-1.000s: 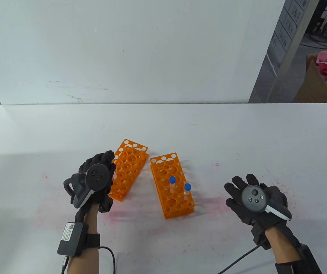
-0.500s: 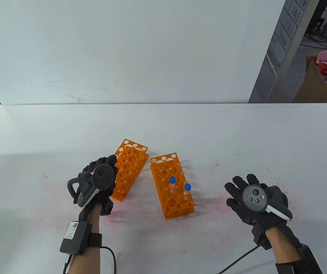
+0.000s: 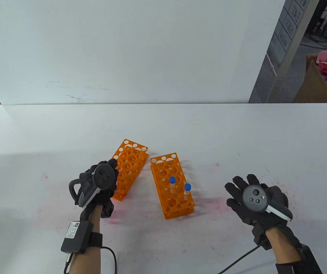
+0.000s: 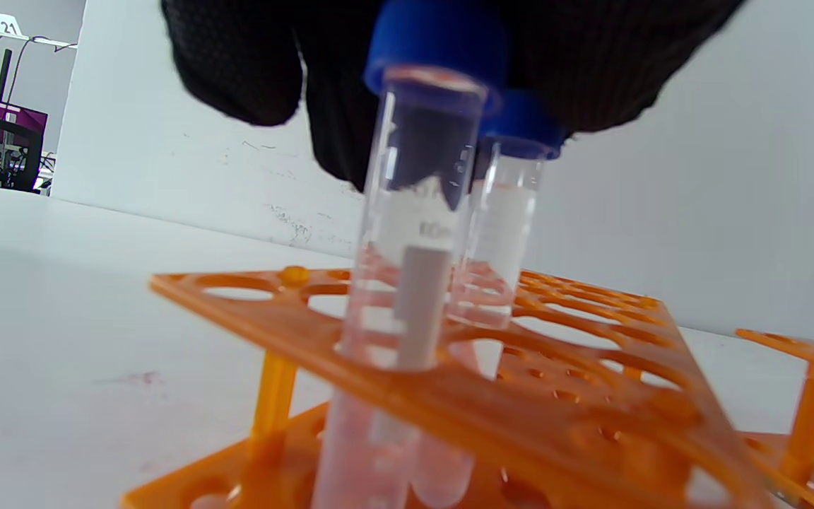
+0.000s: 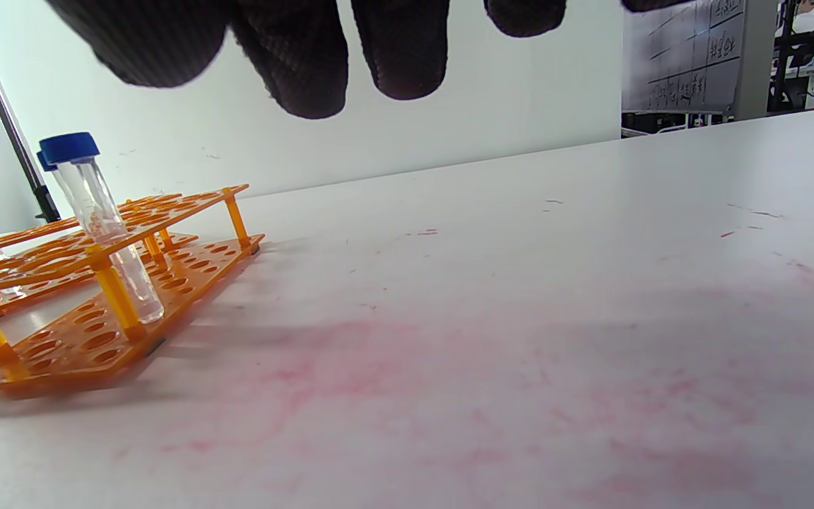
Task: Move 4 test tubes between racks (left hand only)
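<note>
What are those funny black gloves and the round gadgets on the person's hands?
Both hands wear black knitted gloves. The left hand has a dark grey tracker with a round, buttoned face and a loop strapped on its back; the right hand has one with a white stripe. A black box with a white label is strapped on the left bare forearm, and black cables trail from both wrists.

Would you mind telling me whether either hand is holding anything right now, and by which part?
The left hand is at the blue cap of the near tube, which stands in the left rack; whether it grips the cap cannot be told. The right hand holds nothing.
</note>
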{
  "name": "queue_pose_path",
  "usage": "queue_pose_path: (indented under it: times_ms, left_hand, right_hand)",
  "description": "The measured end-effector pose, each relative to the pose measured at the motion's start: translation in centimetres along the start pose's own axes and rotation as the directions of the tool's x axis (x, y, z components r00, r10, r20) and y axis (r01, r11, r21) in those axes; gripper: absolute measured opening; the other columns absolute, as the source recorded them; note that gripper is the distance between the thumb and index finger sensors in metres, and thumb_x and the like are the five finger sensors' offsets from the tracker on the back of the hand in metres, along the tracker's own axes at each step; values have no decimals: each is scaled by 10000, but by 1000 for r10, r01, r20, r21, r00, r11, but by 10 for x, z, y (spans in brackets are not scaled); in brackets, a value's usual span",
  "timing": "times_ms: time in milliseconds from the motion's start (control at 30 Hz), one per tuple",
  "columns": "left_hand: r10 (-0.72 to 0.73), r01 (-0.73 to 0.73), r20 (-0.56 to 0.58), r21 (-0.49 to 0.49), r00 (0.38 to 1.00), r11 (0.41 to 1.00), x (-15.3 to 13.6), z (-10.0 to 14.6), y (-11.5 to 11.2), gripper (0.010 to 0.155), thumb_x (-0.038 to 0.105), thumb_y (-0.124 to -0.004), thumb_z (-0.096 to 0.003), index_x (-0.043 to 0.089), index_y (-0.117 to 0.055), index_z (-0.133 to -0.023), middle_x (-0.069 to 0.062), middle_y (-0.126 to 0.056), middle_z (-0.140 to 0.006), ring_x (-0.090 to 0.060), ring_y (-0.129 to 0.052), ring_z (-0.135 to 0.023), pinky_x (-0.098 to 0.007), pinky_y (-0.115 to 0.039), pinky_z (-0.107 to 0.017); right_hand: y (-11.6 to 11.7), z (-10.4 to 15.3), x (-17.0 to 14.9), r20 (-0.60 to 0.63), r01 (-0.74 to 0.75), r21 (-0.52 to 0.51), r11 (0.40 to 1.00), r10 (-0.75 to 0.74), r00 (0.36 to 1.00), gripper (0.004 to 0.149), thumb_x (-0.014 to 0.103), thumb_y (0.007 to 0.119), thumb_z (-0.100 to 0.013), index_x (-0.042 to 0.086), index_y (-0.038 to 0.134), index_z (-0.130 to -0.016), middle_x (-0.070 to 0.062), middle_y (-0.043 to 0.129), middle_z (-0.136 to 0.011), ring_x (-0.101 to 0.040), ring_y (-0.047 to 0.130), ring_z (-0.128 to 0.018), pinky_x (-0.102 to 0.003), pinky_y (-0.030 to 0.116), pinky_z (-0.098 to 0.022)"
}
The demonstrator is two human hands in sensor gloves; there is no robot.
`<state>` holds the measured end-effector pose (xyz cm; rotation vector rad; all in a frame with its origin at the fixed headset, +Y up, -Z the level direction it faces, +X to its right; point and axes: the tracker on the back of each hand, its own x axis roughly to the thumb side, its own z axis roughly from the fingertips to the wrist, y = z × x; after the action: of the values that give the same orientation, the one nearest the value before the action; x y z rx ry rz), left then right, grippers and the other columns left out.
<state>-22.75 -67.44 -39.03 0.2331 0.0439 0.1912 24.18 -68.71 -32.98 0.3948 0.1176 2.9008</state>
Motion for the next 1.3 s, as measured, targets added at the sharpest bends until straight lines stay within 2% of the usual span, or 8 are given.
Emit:
queue_pose_path:
  times_ms: [1033, 1100, 1167, 1300]
  left_hand:
    - [-14, 14, -3, -26, 1000, 1000, 2, -1, -1, 483, 402, -763, -485, 313, -721, -957, -11, -883, -948, -297, -927, -830, -561, -751, -642]
    - [-24, 24, 1, -29, 1000, 999, 2, 0, -1, 516, 404, -758, -487, 324, -675, -990, -4, -858, -976, -304, -901, -864, -569, -730, -660]
    - [-51, 51, 16, -2, 999, 999, 3, 1, 1, 572, 438, -765, -479, 342, -618, -1024, -13, -788, -1044, -318, -851, -917, -575, -711, -675]
    - [-36, 35, 34, 40, 999, 999, 8, 2, 14, 584, 469, -763, -473, 337, -623, -1025, -16, -784, -1051, -319, -842, -930, -581, -705, -679]
  right_hand:
    - [-2, 1, 2, 2, -18, -7, 1000, 18, 1000, 599, 528, 582, -535, 273, 530, -1075, -106, 433, -1194, -538, 286, -1030, -773, 345, -664]
    - [-2, 1, 2, 1, -15, -5, 1000, 15, 1000, 600, 528, 582, -535, 272, 529, -1075, -109, 432, -1193, -538, 287, -1029, -773, 344, -664]
    - [-2, 2, 2, 1, -13, -8, 1000, 13, 1000, 599, 528, 582, -535, 274, 529, -1075, -106, 431, -1194, -539, 286, -1029, -773, 344, -664]
    - [-2, 1, 2, 2, -12, -12, 1000, 12, 1000, 600, 527, 583, -535, 272, 529, -1075, -109, 431, -1194, -537, 285, -1030, -773, 344, -665]
